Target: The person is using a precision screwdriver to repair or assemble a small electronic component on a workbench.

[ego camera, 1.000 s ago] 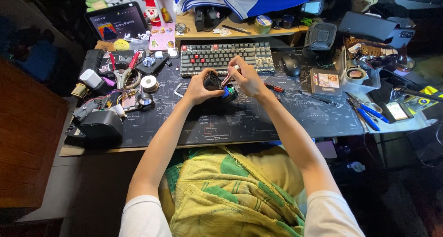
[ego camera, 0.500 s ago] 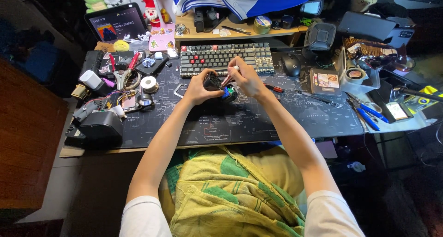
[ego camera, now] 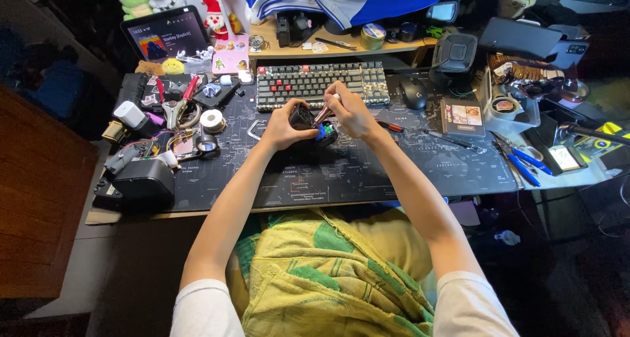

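1. Black, rounded little gadget (ego camera: pixel 303 117) sits clamped in the left hand (ego camera: pixel 283 128) grip, just over the dark printed mat (ego camera: pixel 367 173) on the counter.
2. Right hand (ego camera: pixel 353 110) grip is pinched together on a slim coppery metal tool (ego camera: pixel 323 114), tip touching the gadget.
3. Blocky keyboard (ego camera: pixel 319 82) lies just beyond both grips.

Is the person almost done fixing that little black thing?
Hard to say. Tools are already laid out on the desk mat. Right now the left hand grips the small black device while the right hand pushes a pinkish metal tool into it. Something blue shows underneath, so it seems open and not yet closed up.
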